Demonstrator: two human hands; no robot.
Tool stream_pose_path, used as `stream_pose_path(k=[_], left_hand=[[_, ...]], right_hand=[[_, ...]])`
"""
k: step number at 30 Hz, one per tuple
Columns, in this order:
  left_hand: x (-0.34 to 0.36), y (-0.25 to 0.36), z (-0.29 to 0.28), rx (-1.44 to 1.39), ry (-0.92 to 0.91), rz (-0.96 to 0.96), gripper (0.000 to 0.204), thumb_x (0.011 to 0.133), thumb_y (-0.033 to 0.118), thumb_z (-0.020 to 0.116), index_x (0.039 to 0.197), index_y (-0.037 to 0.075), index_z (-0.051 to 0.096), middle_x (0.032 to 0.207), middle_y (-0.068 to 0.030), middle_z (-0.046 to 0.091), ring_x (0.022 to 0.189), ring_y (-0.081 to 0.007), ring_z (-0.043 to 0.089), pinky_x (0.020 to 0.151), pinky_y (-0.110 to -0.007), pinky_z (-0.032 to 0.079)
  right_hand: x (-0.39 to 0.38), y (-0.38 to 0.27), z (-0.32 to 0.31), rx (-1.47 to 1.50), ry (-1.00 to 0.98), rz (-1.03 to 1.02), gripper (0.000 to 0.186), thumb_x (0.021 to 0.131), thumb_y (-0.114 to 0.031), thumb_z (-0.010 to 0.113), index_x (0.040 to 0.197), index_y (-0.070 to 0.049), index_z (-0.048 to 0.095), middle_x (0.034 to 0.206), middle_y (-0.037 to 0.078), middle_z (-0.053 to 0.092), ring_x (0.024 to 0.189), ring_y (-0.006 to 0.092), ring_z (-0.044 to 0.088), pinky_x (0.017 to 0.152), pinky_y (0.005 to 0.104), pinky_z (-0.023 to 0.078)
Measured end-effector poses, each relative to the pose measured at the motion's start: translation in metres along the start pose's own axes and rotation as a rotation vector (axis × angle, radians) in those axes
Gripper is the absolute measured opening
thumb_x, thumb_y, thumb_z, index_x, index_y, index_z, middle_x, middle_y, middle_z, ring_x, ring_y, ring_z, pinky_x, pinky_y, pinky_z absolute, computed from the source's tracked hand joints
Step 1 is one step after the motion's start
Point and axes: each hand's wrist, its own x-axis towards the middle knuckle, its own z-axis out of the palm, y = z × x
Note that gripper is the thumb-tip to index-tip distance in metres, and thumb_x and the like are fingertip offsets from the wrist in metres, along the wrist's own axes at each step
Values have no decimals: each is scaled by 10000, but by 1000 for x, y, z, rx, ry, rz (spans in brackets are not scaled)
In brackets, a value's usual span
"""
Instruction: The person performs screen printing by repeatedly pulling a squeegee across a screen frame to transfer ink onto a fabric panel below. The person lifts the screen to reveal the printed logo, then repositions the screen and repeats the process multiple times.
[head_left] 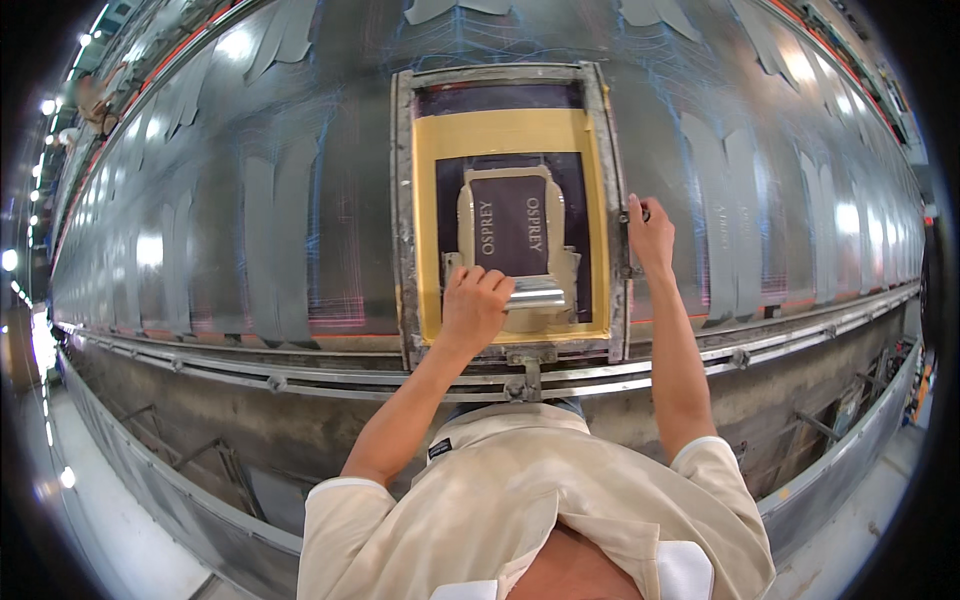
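A person, seen from above, stands at the lower middle of the frame in a beige short-sleeved shirt with both bare forearms stretched upward over a long grey table. At the center of the frame, a rectangular metal-edged screen frame lies on the table. Inside it, a wide yellow border surrounds a dark purple panel bearing two columns of pale lettering, with a glossy beige band around its upper part and sides.

The left hand, just below center, is closed around the left end of a shiny metal squeegee, which lies crosswise over the lower part of the panel. The right hand, right of center, has its fingers curled at the frame's right edge, beside a small dark fitting; I cannot tell how firmly it grips.

Grey flat pieces cover the table on both sides. A metal rail curves along its near edge. Bright lamps and another person appear at the upper left.
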Motion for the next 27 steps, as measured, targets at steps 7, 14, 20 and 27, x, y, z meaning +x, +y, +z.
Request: stream_pose_path(k=[7, 14, 20, 27], left_hand=[[-25, -8, -12, -101, 57, -25, 319, 698, 119, 776, 1014, 129, 732, 999, 3, 693, 984, -218, 652, 926, -397, 429], [-101, -147, -84, -17, 131, -99, 228, 735, 109, 764, 961, 135, 747, 1003, -7, 725, 963, -216, 671, 903, -389, 444], [-192, -271, -144, 42, 158, -97, 249, 695, 63, 786, 925, 141, 729, 947, 9, 728, 896, -218, 675, 840, -364, 447], [-234, -278, -146, 90, 174, 32, 326, 645, 4, 738, 949, 114, 691, 1004, -8, 716, 864, -223, 643, 852, -381, 449]], right_hand=[[-6, -32, -19, 115, -102, 31, 344, 985, -346, 667, 920, -9, 686, 790, 149, 663, 700, 220, 581, 699, 380, 486], [-96, -143, 89, 305, -61, -63, 335, 977, -335, 677, 909, -7, 668, 757, 127, 644, 685, 229, 583, 697, 383, 485], [-183, -264, 186, 460, -151, -5, 313, 974, -307, 682, 902, -7, 633, 705, 107, 585, 646, 186, 507, 654, 372, 453], [-181, -285, 208, 363, -105, 35, 298, 962, -315, 684, 921, -23, 643, 721, 118, 616, 644, 243, 548, 672, 396, 470]])
